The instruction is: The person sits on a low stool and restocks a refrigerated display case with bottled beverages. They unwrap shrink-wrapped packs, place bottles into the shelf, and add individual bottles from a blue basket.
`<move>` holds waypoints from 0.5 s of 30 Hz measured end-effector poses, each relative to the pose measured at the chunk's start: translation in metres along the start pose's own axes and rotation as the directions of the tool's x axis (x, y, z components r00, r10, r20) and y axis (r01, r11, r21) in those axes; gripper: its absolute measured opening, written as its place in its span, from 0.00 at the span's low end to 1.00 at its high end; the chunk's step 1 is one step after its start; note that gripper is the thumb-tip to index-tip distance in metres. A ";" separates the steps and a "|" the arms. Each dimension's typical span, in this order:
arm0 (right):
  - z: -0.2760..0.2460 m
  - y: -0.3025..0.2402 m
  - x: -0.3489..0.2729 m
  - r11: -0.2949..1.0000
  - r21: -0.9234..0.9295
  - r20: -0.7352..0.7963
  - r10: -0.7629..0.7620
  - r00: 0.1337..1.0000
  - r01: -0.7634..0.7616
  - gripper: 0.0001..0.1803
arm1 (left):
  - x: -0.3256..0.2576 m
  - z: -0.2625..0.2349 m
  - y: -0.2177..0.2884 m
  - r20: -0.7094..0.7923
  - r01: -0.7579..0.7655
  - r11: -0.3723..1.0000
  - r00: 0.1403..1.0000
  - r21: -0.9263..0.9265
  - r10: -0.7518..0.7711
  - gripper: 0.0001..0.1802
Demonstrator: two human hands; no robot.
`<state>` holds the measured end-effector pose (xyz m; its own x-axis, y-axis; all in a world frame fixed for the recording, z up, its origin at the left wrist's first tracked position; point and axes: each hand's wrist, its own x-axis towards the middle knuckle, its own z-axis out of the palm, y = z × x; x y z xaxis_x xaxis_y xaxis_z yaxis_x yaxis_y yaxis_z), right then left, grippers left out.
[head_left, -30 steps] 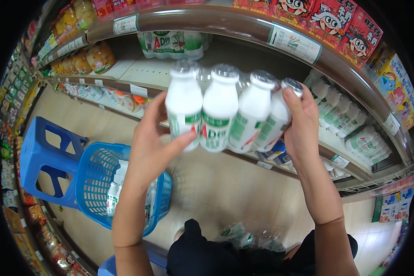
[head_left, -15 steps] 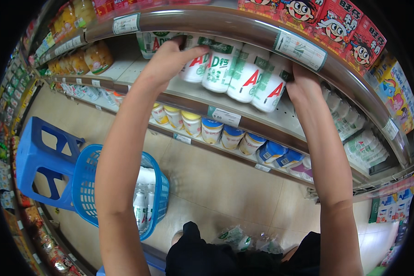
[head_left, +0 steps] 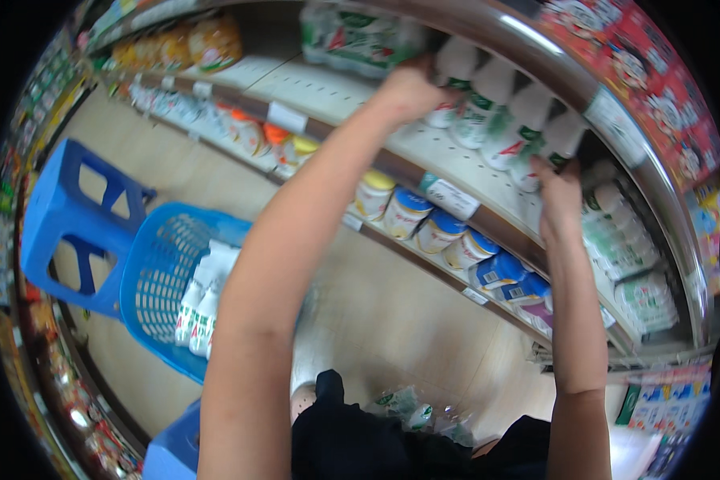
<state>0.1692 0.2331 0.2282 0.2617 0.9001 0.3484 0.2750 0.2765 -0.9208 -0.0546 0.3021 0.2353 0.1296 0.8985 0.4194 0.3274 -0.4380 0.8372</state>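
Note:
A row of several white milk-drink bottles (head_left: 482, 110) with green and red print stands side by side on the middle shelf. My left hand (head_left: 414, 94) closes round the left-end bottle, its fingers partly hidden behind it. On the right-end bottle, my right hand (head_left: 558, 192) presses with thumb and fingers, so the row sits between both hands. Left of the row, deeper on the shelf, is a wrapped pack of similar bottles (head_left: 356, 38). More wrapped bottle packs (head_left: 620, 232) sit to the right of my right hand.
Below are tubs with yellow and blue lids (head_left: 408, 210) on the bottom shelf. A blue basket (head_left: 164, 232) holding white bottles (head_left: 190, 308) stands at left, beside a blue plastic stool (head_left: 64, 232). Plastic wrap (head_left: 404, 404) lies on the floor by my legs. The shelf rail (head_left: 528, 36) curves overhead.
Both hands and the bottle row have shifted right along the shelf relative to the wrapped pack. The bottles' tops, formerly hidden under the rail, now show. The view has turned slightly.

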 end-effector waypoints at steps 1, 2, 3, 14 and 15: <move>0.003 0.014 0.015 0.993 -0.086 -0.092 -0.094 0.991 0.087 0.22 | 0.016 0.005 -0.023 0.021 -0.038 0.996 0.999 0.086 0.037 0.31; -0.012 0.033 0.029 0.975 -0.147 -0.113 0.149 0.982 -0.165 0.19 | 0.029 0.018 -0.028 0.115 -0.062 0.938 0.993 0.342 0.024 0.28; -0.026 0.046 0.047 0.971 -0.174 -0.114 0.148 0.982 -0.167 0.19 | 0.045 0.038 -0.028 0.217 -0.143 0.819 0.976 0.556 0.023 0.26; -0.033 0.063 0.120 0.966 -0.187 0.101 0.201 0.974 -0.179 0.22 | 0.130 0.099 -0.052 0.031 0.041 0.865 0.997 0.500 -0.065 0.28; -0.025 0.062 0.117 0.969 -0.175 0.123 0.199 0.972 -0.176 0.22 | 0.127 0.094 -0.055 0.018 0.060 0.873 0.997 0.484 -0.079 0.27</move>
<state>0.2402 0.3476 0.2160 0.1955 0.9715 0.1343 0.3824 0.0506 -0.9226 0.0322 0.4434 0.2095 0.1202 0.9307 0.3455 0.7467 -0.3141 0.5863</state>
